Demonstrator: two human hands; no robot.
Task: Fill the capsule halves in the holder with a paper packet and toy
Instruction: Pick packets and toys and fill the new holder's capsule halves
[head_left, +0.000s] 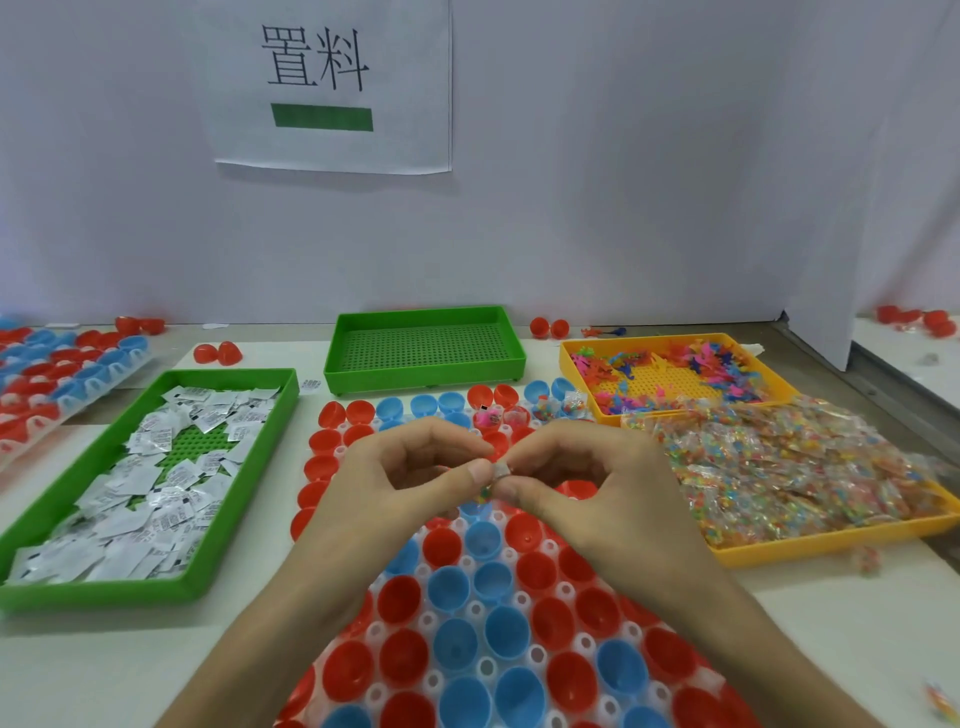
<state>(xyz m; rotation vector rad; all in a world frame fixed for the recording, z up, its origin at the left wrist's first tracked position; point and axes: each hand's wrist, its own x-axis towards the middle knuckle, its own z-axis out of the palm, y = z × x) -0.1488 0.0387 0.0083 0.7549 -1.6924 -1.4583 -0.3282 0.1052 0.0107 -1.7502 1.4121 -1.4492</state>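
Bright, even light; wide-angle bend at the edges.
We see soft, diffuse light, with only a faint shadow along the front of the green tray (156, 592). Small glints sit on the capsule halves (506, 631). The toy (500, 474) pinched between the left grip (405, 478) and right grip (587, 478) looks blurred to us, and the counter (857, 649) bows and smears toward the lower corners.

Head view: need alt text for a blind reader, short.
The left hand and right hand pinch a small packet together above a holder of red and blue capsule halves. A green tray of paper packets lies to the left. A yellow tray of toys and a heap of clear bags lie to the right.
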